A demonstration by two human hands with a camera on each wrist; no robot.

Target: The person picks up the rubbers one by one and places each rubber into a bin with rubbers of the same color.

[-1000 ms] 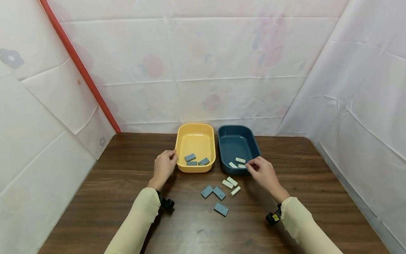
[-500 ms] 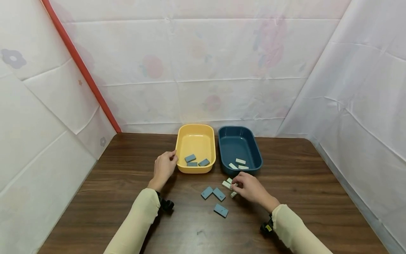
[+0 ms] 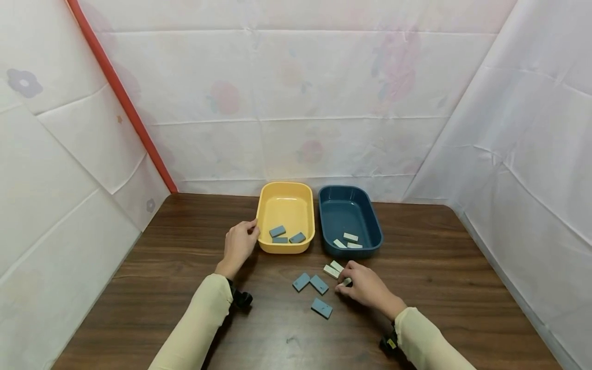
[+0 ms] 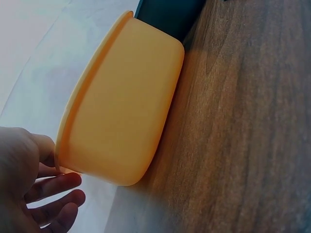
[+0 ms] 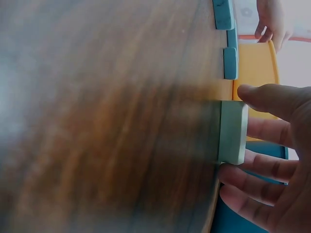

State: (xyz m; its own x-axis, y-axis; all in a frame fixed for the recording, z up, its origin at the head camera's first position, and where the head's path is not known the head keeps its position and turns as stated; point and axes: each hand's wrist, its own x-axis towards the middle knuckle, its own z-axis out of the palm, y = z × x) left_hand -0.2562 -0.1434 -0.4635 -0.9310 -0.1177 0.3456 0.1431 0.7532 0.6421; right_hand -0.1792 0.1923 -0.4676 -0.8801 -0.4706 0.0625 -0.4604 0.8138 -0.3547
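Observation:
My left hand (image 3: 239, 245) pinches the left rim of a yellow plastic bin (image 3: 287, 208); in the left wrist view thumb and index finger meet at the rim while the other fingers stick out loosely. Over the table my right hand (image 3: 367, 288) reaches round a pale green rectangular block (image 5: 233, 132). The thumb is just off one end of that block and the fingers are behind it, loosely bent. Two more pale blocks (image 3: 331, 271) lie touching or nearly so, just left of this hand. Several blue-grey blocks (image 3: 301, 282) lie further left.
A dark blue bin (image 3: 344, 210) stands right of the yellow one, with pale blocks (image 3: 351, 237) inside. Blue-grey blocks (image 3: 277, 231) lie in the yellow bin. White patterned cloth (image 3: 296, 103) hangs behind the wooden table (image 3: 194, 221).
My right hand has moved from the blue bin's near right edge down and left to the pale block on the table. The left hand has stayed on the yellow bin's rim.

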